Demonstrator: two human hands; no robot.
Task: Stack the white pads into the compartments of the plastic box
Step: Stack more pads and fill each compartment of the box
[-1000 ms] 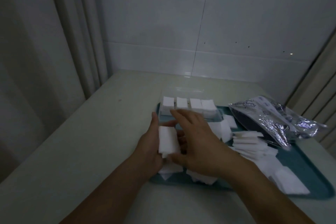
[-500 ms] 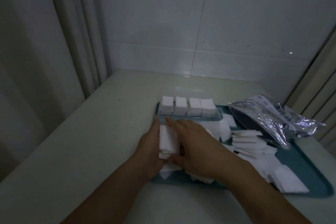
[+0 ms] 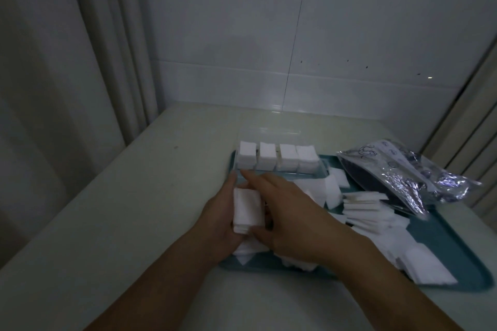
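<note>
Change: the gathered stack of pads (image 3: 247,209) sits lower and closer to the person than a second ago, and the right hand (image 3: 290,212) has slid in over it.
Grip: the left hand (image 3: 219,213) cups the stack from its left side; the right hand's thumb and fingers curl round the opposite edges, squaring it.
Done: beyond the grip, four compartments of the plastic box (image 3: 279,160) hold full white stacks.
Left: right of the grip, loose pads (image 3: 376,212) lie scattered across the teal tray (image 3: 454,239); more lie beneath the hands.
Progress: judged about half done; any nearer compartments cannot be made out.
Other: a foil bag (image 3: 408,172) rests at the tray's far right.
</note>
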